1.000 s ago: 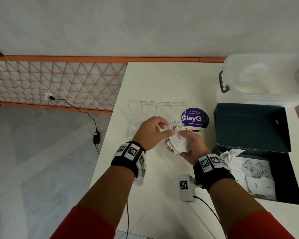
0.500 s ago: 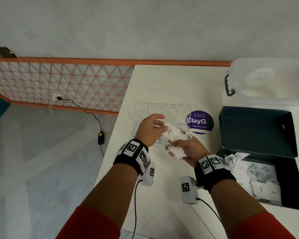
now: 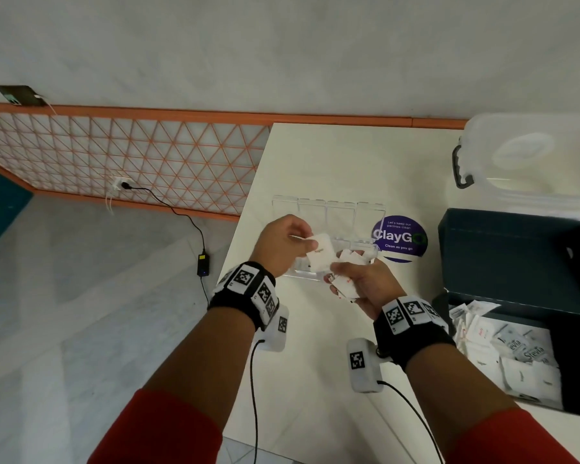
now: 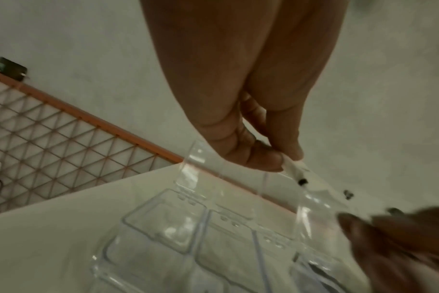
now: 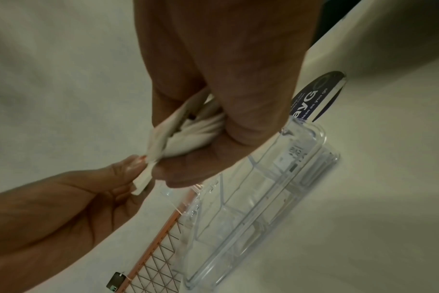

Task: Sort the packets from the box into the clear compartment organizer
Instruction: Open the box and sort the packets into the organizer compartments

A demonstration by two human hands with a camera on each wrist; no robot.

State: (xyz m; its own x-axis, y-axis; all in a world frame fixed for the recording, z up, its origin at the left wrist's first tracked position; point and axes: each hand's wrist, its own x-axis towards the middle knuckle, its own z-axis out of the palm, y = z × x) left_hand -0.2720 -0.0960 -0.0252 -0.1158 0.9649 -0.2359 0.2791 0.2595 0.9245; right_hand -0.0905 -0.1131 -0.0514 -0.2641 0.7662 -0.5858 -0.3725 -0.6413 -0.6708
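My left hand (image 3: 283,246) pinches one white packet (image 3: 321,252) between thumb and fingers, just above the clear compartment organizer (image 3: 329,212). That same packet (image 4: 295,170) shows edge-on in the left wrist view, over the organizer's compartments (image 4: 163,228). My right hand (image 3: 362,283) grips a bunch of white packets (image 3: 344,286) close beside the left hand. In the right wrist view the bunch (image 5: 188,136) is squeezed in the fist, and the left hand's fingers (image 5: 128,168) pinch a packet (image 5: 143,182) at its edge. The organizer (image 5: 261,208) lies open below.
A dark box (image 3: 516,262) with its lid up stands at the right, with several white packets (image 3: 503,349) inside. A purple round sticker (image 3: 399,241) sits on the white table (image 3: 349,155). A clear lidded tub (image 3: 529,162) stands at the back right. The table's left edge drops to the floor.
My left hand has drawn one packet out of the right hand's bunch and moved it left, over the organizer. The head view has tilted slightly.
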